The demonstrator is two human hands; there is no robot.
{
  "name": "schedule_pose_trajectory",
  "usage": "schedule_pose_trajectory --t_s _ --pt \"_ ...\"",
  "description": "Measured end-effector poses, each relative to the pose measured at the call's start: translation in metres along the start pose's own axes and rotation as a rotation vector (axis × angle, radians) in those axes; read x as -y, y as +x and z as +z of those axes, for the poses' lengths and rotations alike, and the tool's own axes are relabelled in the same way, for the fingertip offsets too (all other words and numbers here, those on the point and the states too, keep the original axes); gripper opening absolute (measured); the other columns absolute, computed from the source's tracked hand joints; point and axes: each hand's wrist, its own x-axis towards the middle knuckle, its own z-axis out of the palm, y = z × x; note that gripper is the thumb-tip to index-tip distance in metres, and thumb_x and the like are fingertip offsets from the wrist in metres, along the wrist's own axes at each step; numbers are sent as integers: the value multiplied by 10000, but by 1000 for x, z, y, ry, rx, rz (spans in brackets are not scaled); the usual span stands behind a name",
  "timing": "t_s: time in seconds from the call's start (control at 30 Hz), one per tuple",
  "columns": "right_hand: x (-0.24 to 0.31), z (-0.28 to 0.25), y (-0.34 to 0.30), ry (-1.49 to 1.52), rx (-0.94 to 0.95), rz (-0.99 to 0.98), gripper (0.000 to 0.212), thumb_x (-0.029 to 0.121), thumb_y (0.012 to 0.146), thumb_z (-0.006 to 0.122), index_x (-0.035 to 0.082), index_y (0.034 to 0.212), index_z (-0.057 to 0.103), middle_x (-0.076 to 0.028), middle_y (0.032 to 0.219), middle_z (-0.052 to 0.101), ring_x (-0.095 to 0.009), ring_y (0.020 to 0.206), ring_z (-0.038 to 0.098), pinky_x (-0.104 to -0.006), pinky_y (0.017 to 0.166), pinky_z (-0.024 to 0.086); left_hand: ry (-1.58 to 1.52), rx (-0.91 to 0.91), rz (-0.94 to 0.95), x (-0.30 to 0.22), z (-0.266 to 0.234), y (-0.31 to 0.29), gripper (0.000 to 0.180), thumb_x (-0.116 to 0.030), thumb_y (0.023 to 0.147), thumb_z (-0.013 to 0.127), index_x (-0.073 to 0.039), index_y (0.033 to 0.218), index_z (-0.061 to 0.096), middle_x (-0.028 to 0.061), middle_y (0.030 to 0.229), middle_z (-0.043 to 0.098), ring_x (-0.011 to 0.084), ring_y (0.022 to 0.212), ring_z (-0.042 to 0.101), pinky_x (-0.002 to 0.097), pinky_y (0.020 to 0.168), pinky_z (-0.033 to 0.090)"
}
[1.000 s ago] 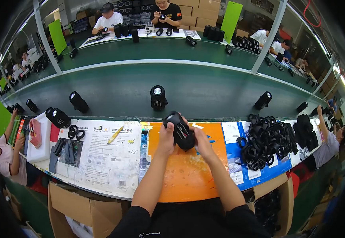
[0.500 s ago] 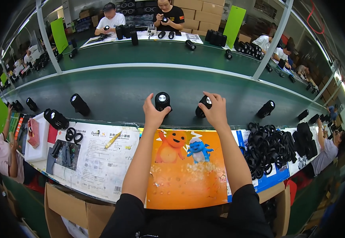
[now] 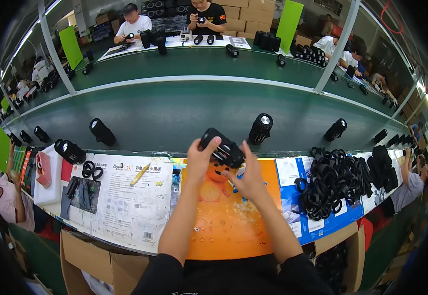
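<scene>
Over the orange board [image 3: 233, 226], my left hand [image 3: 201, 160] grips a black cylindrical speaker [image 3: 222, 147], thumb on its upper side. The speaker lies tilted in the air, its right end lower than its left. My right hand [image 3: 250, 179] is at that lower end with thumb and fingers spread apart; whether it touches the speaker is hard to tell. Another black speaker [image 3: 260, 129] with a silver round top stands on the green belt [image 3: 184, 110], just beyond my right hand.
Black rings [image 3: 334, 184] lie heaped on a blue sheet at the right. More speakers stand along the belt, including one [image 3: 102, 132] at left and one [image 3: 336, 129] at right. A yellow cutter [image 3: 140, 174] rests on the white printed sheet [image 3: 130, 211]. Co-workers sit across and at both sides.
My left hand has lifted a speaker off the belt, tipped it over and drawn it nearer. My right hand has released the other speaker and come down and left.
</scene>
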Motion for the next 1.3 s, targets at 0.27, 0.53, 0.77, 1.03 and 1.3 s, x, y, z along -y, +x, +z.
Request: schedule_pose_trajectory --t_s 0.27,0.53,0.77,1.03,1.3 --pt "4 15 -47 639 193 534 762 353 950 947 -64 1500 624 -98 1160 762 -161 1000 743 -304 888 602 -473 163 -31 58 -24 -49 479 -347 1090 787 -78 1440 602 99 1303 737 241 1192 747 368 984 635" --pt "11 26 -61 468 175 288 801 216 922 962 -45 1573 576 -172 1368 750 -225 1241 744 -353 1079 593 -480 122 75 52 -14 -51 506 -369 1047 831 -28 1352 615 134 1162 765 229 1013 785 372 900 681" --pt "9 35 -66 375 127 173 905 174 895 981 -42 1633 504 -204 1531 661 -230 1368 681 -376 1154 555 -537 181 195 43 -24 -48 684 -354 959 919 -25 1462 591 132 1220 742 261 1093 770 411 987 668" --pt "-2 26 -69 873 314 494 869 158 925 964 -88 1615 496 -153 1470 672 -229 1335 682 -374 1175 543 -551 433 -22 40 -38 -45 686 -304 893 956 -36 1427 618 128 1230 733 325 1197 756 459 1054 653" --pt "17 31 -63 539 229 248 856 167 929 962 -90 1607 507 -164 1484 673 -232 1335 685 -372 1167 542 -601 245 193 50 -36 -39 732 -403 905 957 -43 1436 604 125 1261 699 267 1166 725 426 1044 636"
